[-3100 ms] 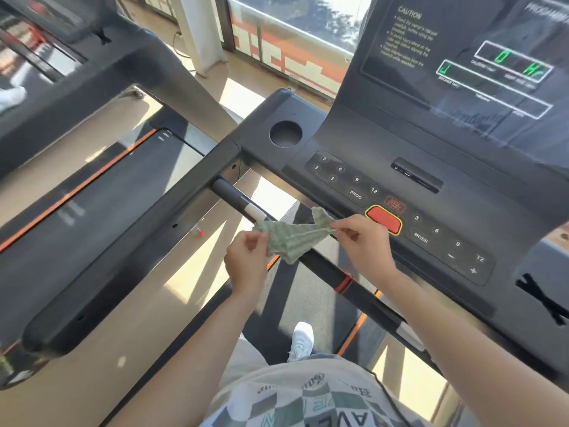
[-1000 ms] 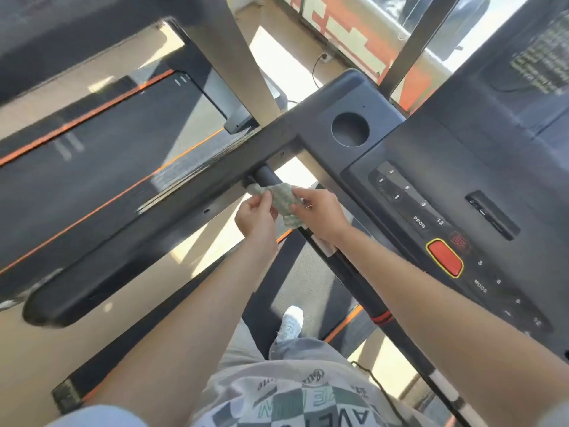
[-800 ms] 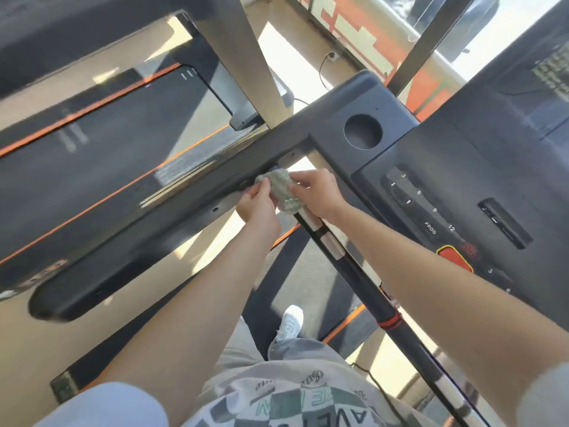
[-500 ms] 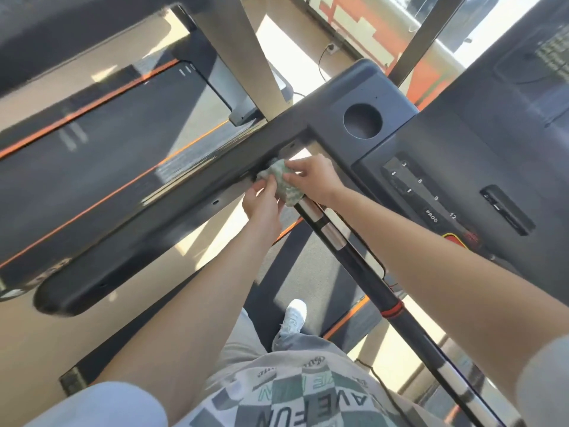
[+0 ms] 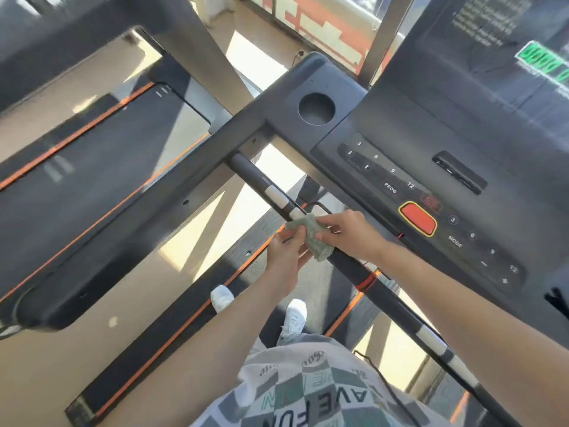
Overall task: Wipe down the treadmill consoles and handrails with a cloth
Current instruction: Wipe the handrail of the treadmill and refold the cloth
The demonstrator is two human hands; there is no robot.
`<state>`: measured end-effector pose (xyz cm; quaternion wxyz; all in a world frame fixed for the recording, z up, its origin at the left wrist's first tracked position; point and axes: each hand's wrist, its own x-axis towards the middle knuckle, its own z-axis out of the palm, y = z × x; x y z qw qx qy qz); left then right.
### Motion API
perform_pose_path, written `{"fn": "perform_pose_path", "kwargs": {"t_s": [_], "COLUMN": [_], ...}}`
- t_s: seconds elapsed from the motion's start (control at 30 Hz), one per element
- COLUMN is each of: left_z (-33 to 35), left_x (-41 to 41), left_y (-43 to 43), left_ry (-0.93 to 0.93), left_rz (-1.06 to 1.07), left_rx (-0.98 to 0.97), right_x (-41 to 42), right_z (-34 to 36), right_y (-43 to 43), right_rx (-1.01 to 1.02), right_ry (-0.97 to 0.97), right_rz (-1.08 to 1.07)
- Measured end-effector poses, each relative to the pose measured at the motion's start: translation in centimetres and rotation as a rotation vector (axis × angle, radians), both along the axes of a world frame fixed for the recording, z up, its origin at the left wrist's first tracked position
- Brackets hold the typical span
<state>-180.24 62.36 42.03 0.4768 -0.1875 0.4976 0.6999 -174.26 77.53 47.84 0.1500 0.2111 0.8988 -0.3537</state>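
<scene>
Stretching across the left side, a neighbouring dark treadmill belt (image 5: 92, 167) edged with thin orange stripes lies blurred. Just right of it a long black side handrail (image 5: 138, 217) slants from its rounded end at the lower left up to the corner of the dark grey console (image 5: 385, 124). From that junction a black round front handrail (image 5: 252, 175) runs down to the right, with silver patches (image 5: 277, 195) set into it near its upper end. Below, on this treadmill's belt, two white shoes (image 5: 295, 315) stand side by side, and a grey-and-white checked shirt (image 5: 308, 389) fills the bottom edge.

The left hand (image 5: 284, 254) reaches up from below the front handrail and pinches the near end of a pale green crumpled cloth (image 5: 312, 235) between curled fingers and thumb. The cloth is draped over the front handrail, just past the silver patches. The right hand (image 5: 351, 234) comes from the console side, its fingers curled over the cloth's other end and pressing it against the bar. Farther along, an orange-red band (image 5: 366, 280) rings the bar.

On the console sit a round cup holder (image 5: 316, 108) at the corner, a row of numbered keys (image 5: 375, 163), and a red oval stop button (image 5: 417, 219) just beyond the right hand. A green-lit display (image 5: 542, 61) glows at the far upper right, its figures too smeared to read.
</scene>
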Motion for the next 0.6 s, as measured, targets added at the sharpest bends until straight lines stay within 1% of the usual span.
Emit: {"fn": "perform_pose_path", "kwargs": {"t_s": [0.1,0.23,0.33,0.47,0.53,0.6], "left_z": [-0.2,0.0,0.2,0.4,0.8,1.1], "left_x": [2.9,5.7,6.6,7.3,7.8,8.0], "left_y": [0.1,0.3,0.5,0.5,0.6,0.7], "left_ry": [-0.039,-0.039,-0.012,0.037,0.065,0.125], "left_rz": [-0.064,-0.136,-0.158,-0.215,-0.219,-0.228], "left_rx": [0.036,0.035,0.048,0.071,0.029,-0.069], "right_x": [3.7,6.8,8.6,10.8,11.4,11.7], "right_z": [0.1,-0.6,-1.1,-1.1,-1.2,-1.6], "right_y": [0.1,-0.3,-0.4,-0.4,-0.3,-0.2], "right_rx": [0.010,0.134,0.209,0.258,0.288,0.312], "right_ry": [-0.032,-0.041,0.023,0.180,0.201,0.195], "right_rz": [-0.013,0.040,0.063,-0.008,-0.035,-0.054]}}
